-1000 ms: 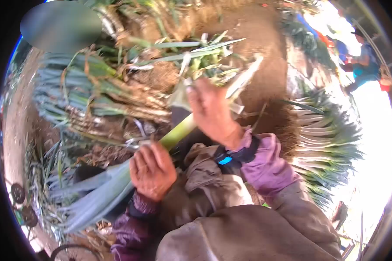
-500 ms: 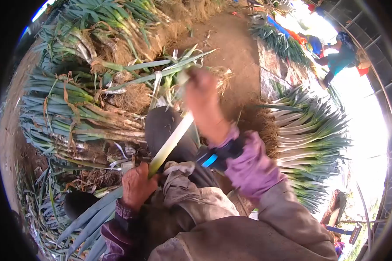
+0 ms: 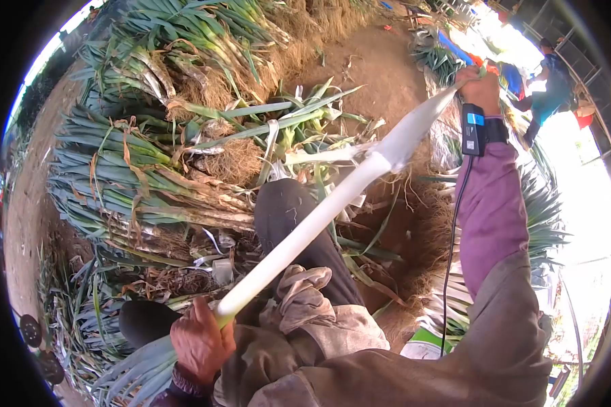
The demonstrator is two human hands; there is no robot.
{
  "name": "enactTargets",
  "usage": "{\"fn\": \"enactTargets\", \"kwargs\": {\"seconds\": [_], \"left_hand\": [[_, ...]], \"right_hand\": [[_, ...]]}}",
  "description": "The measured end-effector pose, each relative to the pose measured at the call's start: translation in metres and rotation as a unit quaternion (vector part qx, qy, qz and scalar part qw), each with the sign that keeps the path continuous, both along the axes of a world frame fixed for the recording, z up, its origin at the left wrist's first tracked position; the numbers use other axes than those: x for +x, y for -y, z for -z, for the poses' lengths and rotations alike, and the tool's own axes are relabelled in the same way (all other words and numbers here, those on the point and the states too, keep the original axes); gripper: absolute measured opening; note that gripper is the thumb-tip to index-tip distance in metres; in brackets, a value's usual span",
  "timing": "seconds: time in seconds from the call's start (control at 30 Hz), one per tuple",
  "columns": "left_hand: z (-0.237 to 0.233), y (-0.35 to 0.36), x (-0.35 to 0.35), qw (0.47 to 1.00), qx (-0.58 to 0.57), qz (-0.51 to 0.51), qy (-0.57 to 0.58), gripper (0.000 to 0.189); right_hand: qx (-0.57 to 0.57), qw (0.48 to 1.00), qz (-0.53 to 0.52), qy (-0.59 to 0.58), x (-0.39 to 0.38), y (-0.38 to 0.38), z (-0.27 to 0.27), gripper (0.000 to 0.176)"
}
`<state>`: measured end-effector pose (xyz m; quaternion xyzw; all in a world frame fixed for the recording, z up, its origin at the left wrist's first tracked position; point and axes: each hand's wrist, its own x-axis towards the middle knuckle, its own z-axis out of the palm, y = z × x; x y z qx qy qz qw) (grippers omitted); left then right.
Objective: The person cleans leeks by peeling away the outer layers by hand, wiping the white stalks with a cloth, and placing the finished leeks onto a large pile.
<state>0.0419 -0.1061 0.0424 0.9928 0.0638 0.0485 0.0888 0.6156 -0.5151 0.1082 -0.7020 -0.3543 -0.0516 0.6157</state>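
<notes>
My left hand (image 3: 199, 337) is wrapped round a leek (image 3: 305, 234) where the white shaft turns into green leaves. The shaft slants up to the right across my knees, and its green tops trail down to the lower left. Far up at the right, my right hand (image 3: 480, 88) is closed on the end of a pale outer layer (image 3: 414, 132). That layer stretches taut from near the leek's root end to my fingers. A wrist strap with a black device (image 3: 473, 129) and its cable sits on my right wrist.
Unpeeled leeks (image 3: 136, 183) with dry roots are heaped at the left, more behind them. Leek trimmings (image 3: 305, 129) lie ahead. White-shafted leeks (image 3: 543, 210) lie in a row at the right. Another person (image 3: 548, 88) is at the far right. Brown soil (image 3: 366, 68) shows between the piles.
My right hand has moved up and away to the right, drawing the pale layer off the leek. My left hand has shifted slightly down and left, still gripping it.
</notes>
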Motion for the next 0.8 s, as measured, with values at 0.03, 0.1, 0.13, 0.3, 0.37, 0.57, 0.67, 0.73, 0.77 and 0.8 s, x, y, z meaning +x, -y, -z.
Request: {"fn": "enactTargets", "kwargs": {"seconds": [0.03,0.1,0.13,0.3,0.37,0.57,0.67,0.73,0.77,0.8], "left_hand": [[-0.001,-0.002,-0.005,1.0,0.002,0.011,0.027,0.052],[-0.003,-0.008,-0.021,1.0,-0.009,-0.019,0.016,0.058],[-0.004,-0.015,-0.034,0.999,-0.023,-0.047,-0.01,0.057],[-0.01,-0.031,-0.05,0.989,-0.01,-0.135,-0.049,0.039],[-0.005,-0.034,-0.041,0.984,0.035,-0.165,-0.06,0.04],[-0.005,-0.037,-0.028,0.978,0.106,-0.174,-0.041,0.037],[-0.006,-0.03,-0.031,0.97,0.141,-0.184,-0.074,0.039],[-0.005,-0.027,-0.034,0.967,0.146,-0.19,-0.087,0.04],[-0.004,-0.025,-0.035,0.965,0.148,-0.194,-0.092,0.041],[-0.002,-0.023,-0.037,0.963,0.159,-0.196,-0.093,0.041]], "right_hand": [[-0.094,0.989,0.055,0.097,0.003,0.005,-0.003,0.013],[-0.427,0.737,0.276,0.445,0.011,0.018,-0.009,0.013],[-0.494,0.59,0.322,0.552,0.018,0.03,-0.015,0.014],[-0.5,0.743,0.398,0.197,0.0,-0.036,0.005,0.038],[-0.459,0.815,0.323,0.143,-0.027,-0.1,0.029,0.049],[-0.254,0.917,0.021,-0.307,-0.207,-0.257,0.069,0.08],[0.087,0.893,-0.137,-0.42,-0.228,-0.274,0.096,0.063],[0.213,0.812,-0.06,-0.541,-0.2,-0.292,0.122,0.039],[0.193,0.85,-0.075,-0.485,-0.186,-0.293,0.144,0.037],[0.154,0.902,-0.097,-0.391,-0.17,-0.294,0.169,0.036]]}}
